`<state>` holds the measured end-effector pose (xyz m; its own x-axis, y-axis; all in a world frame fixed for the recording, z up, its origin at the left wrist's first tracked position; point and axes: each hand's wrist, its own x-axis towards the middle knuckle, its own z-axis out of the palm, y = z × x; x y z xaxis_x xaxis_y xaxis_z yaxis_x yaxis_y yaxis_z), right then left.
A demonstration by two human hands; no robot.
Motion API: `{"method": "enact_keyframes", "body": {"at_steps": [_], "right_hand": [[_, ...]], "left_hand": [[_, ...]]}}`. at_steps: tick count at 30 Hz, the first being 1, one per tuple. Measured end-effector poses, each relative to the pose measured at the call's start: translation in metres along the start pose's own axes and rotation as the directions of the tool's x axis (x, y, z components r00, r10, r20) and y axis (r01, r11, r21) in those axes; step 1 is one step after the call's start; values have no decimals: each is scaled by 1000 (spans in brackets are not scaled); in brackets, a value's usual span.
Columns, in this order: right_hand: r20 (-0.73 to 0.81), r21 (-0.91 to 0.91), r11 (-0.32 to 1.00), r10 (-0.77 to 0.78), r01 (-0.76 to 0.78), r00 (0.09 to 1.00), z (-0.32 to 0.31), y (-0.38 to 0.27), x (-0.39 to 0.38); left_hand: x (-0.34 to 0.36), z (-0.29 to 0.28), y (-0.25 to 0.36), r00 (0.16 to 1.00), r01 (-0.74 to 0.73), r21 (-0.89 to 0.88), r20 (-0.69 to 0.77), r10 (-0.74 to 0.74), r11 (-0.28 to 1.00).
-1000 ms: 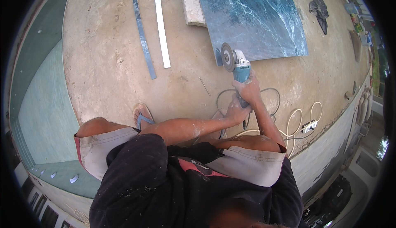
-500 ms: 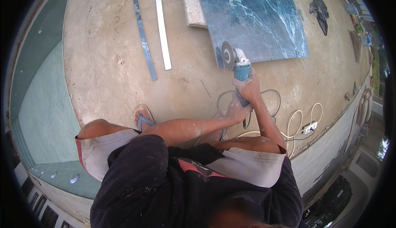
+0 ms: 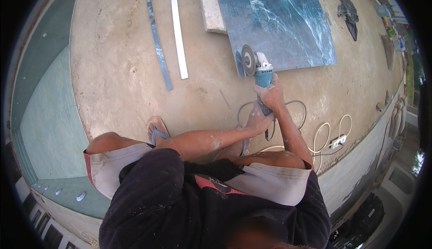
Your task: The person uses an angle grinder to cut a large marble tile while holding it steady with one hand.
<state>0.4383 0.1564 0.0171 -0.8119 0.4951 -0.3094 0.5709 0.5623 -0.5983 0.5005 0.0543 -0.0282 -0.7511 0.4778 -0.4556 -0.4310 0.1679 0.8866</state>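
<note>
My right hand (image 3: 271,94) is wrapped round the body of a teal angle grinder (image 3: 264,78), just behind its metal head. Lower down, my left hand (image 3: 259,120) grips the grinder's dark rear end, where the cable comes out. The grinder's cutting disc (image 3: 247,61) stands on edge at the near left corner of a blue marble-patterned tile slab (image 3: 288,37). A narrow strip of the slab (image 3: 240,64) shows to the left of the disc, along a line running away from me. Whether the disc is spinning cannot be told.
A whitish block (image 3: 213,17) sits at the slab's left edge. Two long strips, one blue (image 3: 158,46) and one white (image 3: 178,33), lie on the concrete floor. A cream cable and white socket (image 3: 337,141) are at right. A tiled pool-like basin (image 3: 49,114) borders the left.
The view has shifted slightly. The grinder's disc sits a touch farther over the slab's near edge, and both hands keep their grip.
</note>
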Motion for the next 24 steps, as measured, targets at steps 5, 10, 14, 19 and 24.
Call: {"method": "enact_keyframes", "body": {"at_steps": [5, 10, 14, 19, 24], "right_hand": [[-16, -8, 999, -40, 40, 999, 1, 2, 6], [6, 30, 999, -42, 42, 999, 1, -7, 8], [18, 24, 998, -56, 56, 998, 1, -4, 14], [2, 15, 998, -65, 65, 998, 2, -6, 17], [6, 17, 997, -82, 81, 997, 1, -8, 21]], "left_hand": [[-1, -3, 12, 1000, 25, -26, -6, -25, 999], [3, -6, 15, 999, 4, -18, -34, -5, 1000], [8, -5, 12, 999, -15, 18, -46, 16, 1000], [10, -6, 14, 999, 10, 18, -46, -9, 1000], [13, -8, 20, 999, 22, 29, -50, -20, 999]]}}
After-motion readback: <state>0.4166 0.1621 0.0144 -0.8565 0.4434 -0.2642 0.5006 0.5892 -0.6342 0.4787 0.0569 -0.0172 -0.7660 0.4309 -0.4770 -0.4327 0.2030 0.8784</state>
